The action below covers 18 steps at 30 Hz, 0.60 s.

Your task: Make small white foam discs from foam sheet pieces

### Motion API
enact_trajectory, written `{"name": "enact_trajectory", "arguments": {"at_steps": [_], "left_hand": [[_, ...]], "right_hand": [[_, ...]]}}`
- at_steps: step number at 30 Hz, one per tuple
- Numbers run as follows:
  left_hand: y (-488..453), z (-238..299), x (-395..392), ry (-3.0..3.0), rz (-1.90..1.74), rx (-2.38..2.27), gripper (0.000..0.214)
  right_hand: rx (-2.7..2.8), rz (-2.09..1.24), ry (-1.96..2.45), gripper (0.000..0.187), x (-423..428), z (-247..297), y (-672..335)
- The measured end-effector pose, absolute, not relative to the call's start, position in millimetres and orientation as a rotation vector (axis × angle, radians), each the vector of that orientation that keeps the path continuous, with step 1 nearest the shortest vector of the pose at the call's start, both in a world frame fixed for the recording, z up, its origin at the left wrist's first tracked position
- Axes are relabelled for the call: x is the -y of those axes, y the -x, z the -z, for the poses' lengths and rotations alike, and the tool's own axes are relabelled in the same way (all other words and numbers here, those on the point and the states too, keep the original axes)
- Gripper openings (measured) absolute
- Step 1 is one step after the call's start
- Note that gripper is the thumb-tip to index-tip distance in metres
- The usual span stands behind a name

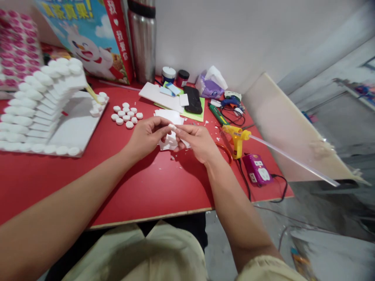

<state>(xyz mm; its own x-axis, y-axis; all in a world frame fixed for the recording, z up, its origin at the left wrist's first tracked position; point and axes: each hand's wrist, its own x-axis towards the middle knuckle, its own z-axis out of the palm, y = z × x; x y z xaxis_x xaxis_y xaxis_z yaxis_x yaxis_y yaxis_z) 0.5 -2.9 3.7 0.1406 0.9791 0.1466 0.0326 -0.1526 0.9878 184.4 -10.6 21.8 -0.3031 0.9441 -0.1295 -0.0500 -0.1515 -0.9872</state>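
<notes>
Over the middle of the red table, my left hand [149,134] and my right hand [197,139] meet with fingertips closed on a small white piece [172,127]. The fingers cover most of it, so its full shape is hidden. Beneath the hands lie white sheets [170,116], with white scraps scattered around. To the left of my left hand sits a group of small white rounded discs [126,117]. Farther left stands a white stepped model [43,113] edged with similar rounded pieces on a flat white board.
A yellow glue gun [236,136] with a long clear stick lies right of my hands, near a purple power socket [258,169] and cables. Behind are a black case [192,99], small jars [168,74], a purple tissue pack [211,84] and a steel bottle [142,43].
</notes>
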Motion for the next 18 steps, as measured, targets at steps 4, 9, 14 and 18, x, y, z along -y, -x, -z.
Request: {"name": "enact_trajectory", "arguments": {"at_steps": [4, 9, 14, 18], "left_hand": [[-3, -2, 4, -1.385, -1.211, -1.065, 0.014], [-11, -1, 10, -1.423, -1.316, -1.115, 0.012], [-12, 1, 16, -1.634, -1.483, -1.201, 0.013], [-11, 5, 19, -1.857, -1.516, -1.26, 0.016]], "right_hand": [[1.545, -1.108, 1.307, 0.033, 12, -17, -180], [1.659, -0.662, 1.379, 0.021, 20, -15, -172], [1.704, -0.716, 1.287, 0.022, 24, -17, -169], [1.698, -0.798, 1.237, 0.022, 23, -16, -170]]}}
